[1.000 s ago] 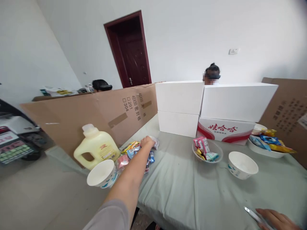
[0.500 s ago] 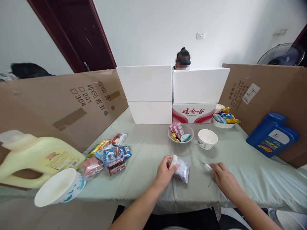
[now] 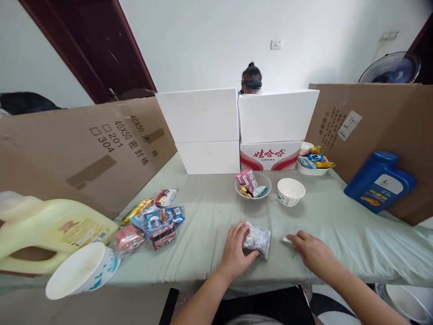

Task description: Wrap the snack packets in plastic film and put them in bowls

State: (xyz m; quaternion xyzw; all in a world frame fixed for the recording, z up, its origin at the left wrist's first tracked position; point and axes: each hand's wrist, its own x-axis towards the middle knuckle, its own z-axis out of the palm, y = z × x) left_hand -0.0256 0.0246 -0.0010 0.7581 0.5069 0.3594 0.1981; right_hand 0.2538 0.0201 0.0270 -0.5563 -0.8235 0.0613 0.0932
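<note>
A silvery-white plastic packet (image 3: 257,239) lies on the cloth near the table's front edge. My left hand (image 3: 237,253) curls round its left side, fingers behind and thumb in front. To the right, my right hand (image 3: 313,250) pinches a small white strip (image 3: 287,240) just above the cloth; its exact kind is too small to make out. Beyond the packet stands a clear bowl (image 3: 237,192) with pink, yellow and teal sachets (image 3: 249,182) in it. Beside that bowl is a white paper bowl (image 3: 291,193) with a blue pattern.
On the left are wrapped snacks (image 3: 161,221), a tilted paper bowl (image 3: 81,273) and a yellow jug (image 3: 61,230). A blue bottle (image 3: 380,183) leans at right, near a white dish (image 3: 313,171) of snacks. White boxes (image 3: 206,131) and cardboard (image 3: 128,149) border the table. A person (image 3: 251,81) is behind.
My left hand has shifted from pinching the packet's top corner to wrapping its left side; the packet has turned and lies flatter. My right hand, still pinching the strip, has moved slightly nearer me.
</note>
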